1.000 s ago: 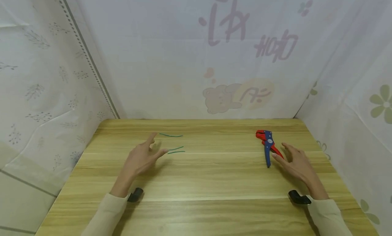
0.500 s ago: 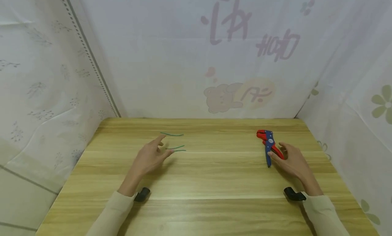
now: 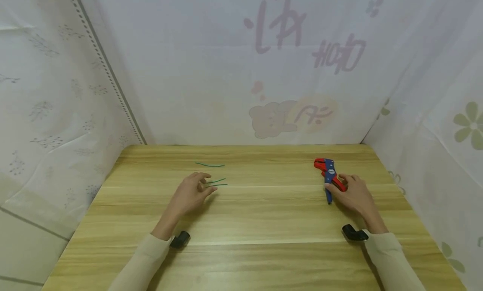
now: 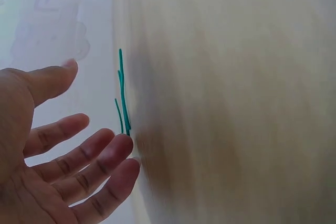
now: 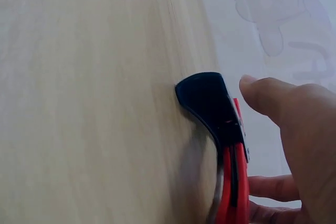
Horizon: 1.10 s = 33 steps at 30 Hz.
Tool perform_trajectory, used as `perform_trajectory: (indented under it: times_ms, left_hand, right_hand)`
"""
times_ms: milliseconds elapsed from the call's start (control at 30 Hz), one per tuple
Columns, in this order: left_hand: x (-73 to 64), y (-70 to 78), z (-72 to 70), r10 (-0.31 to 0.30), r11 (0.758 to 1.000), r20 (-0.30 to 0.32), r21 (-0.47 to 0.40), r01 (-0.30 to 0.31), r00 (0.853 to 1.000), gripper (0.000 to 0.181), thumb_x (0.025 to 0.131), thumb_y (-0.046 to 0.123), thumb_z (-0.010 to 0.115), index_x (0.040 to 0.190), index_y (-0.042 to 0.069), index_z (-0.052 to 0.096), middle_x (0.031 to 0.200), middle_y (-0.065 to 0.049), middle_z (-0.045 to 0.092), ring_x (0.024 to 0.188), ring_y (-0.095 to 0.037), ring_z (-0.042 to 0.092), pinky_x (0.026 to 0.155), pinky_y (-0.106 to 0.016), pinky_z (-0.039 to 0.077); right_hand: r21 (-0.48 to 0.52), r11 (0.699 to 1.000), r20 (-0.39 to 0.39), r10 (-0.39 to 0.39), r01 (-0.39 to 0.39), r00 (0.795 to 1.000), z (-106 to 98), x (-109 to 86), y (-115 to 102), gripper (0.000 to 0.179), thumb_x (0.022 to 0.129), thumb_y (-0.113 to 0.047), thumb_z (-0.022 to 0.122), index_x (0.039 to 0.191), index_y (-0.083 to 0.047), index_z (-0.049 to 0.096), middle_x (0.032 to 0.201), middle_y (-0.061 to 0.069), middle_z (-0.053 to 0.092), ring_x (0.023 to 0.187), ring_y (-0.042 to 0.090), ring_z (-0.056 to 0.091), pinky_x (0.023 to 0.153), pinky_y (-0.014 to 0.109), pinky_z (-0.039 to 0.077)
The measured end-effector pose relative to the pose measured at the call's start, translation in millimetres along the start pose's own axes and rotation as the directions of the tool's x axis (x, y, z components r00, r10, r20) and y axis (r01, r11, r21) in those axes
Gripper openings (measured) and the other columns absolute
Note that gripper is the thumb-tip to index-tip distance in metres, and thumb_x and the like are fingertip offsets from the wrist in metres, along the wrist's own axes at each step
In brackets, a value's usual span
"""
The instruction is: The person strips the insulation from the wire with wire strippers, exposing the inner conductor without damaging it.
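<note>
The red and blue hand tool point(image 3: 331, 172) lies flat on the right side of the wooden table point(image 3: 264, 215), its head pointing far and its two handles splayed toward me. Its blue body carries a small pale round badge and runs into a blue handle; the head and the other handle are red. My right hand point(image 3: 354, 194) straddles those handles, fingers loosely bent and not closed on them, the thumb standing clear in the right wrist view.

Well to the left lie thin green wires: two near wires point(image 3: 219, 185) side by side, and a far wire point(image 3: 209, 165) with a slight sag in its line. My left hand point(image 3: 190, 194) is just beside the near pair, its fingers relaxed and gripping nothing. Pale sleeves point(image 3: 390, 257) cover my forearms, and a printed cloth point(image 3: 188, 73) hangs beyond the table's far edge.
</note>
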<state>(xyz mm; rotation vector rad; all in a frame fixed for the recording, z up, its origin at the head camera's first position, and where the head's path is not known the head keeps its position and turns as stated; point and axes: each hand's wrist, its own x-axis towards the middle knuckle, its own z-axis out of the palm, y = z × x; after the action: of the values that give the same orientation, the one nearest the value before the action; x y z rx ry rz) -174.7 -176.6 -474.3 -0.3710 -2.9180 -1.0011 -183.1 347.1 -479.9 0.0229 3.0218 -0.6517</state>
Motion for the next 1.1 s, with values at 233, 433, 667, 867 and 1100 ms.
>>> perform_trajectory:
  times_ms: [233,433,667,867,1100]
  left_hand:
    - [7.3,0.5,7.0,0.013,1.0,0.014,-0.012,-0.013,1.0,0.042,0.094,0.031,0.076,0.128,0.007,0.068,0.109,-0.011,0.069,0.083,-0.017,0.06,0.07,-0.032,0.051]
    - [11.1,1.8,11.9,-0.002,1.0,0.03,-0.01,0.002,1.0,0.03,0.092,0.025,0.078,0.116,0.009,0.073,0.102,-0.01,0.07,0.085,-0.02,0.061,0.072,-0.036,0.053]
    - [14.9,4.9,9.6,-0.025,1.0,0.047,0.009,0.025,0.999,0.021,0.092,0.015,0.077,0.111,0.005,0.074,0.101,-0.01,0.07,0.09,-0.023,0.064,0.079,-0.04,0.057]
    - [16.3,4.8,9.4,-0.051,0.999,0.077,0.01,0.05,0.996,0.005,0.093,0.01,0.074,0.095,0.006,0.075,0.089,-0.004,0.071,0.083,-0.019,0.064,0.077,-0.038,0.057]
    - [16.5,7.9,12.3,-0.099,0.995,0.115,0.007,0.098,0.988,0.005,0.095,0.007,0.071,0.093,0.003,0.073,0.086,-0.006,0.069,0.074,-0.018,0.059,0.067,-0.032,0.051]
  right_hand:
    - [-0.003,0.999,0.011,0.053,-0.053,0.999,5,3.9,-4,0.099,0.094,-0.071,0.056,0.149,0.009,0.04,0.141,0.04,0.041,0.125,0.057,0.042,0.095,0.07,0.043]
    - [-0.02,0.995,0.03,0.099,-0.098,0.995,8,8.7,-7,0.102,0.091,-0.074,0.055,0.147,0.011,0.04,0.134,0.039,0.047,0.117,0.053,0.051,0.09,0.063,0.048]
    - [-0.021,0.995,0.035,0.1,-0.099,0.994,7,14.7,-12,0.099,0.091,-0.071,0.059,0.143,0.011,0.042,0.123,0.034,0.055,0.102,0.042,0.058,0.077,0.047,0.049]
    - [-0.007,0.993,0.048,0.115,-0.115,0.992,6,17.3,-14,0.097,0.088,-0.069,0.065,0.138,0.012,0.045,0.1,0.02,0.057,0.081,0.026,0.052,0.062,0.031,0.037]
    - [-0.006,0.987,0.073,0.159,-0.158,0.985,3,16.9,-16,0.095,0.084,-0.071,0.067,0.132,0.009,0.048,0.106,0.023,0.062,0.084,0.028,0.057,0.065,0.032,0.043]
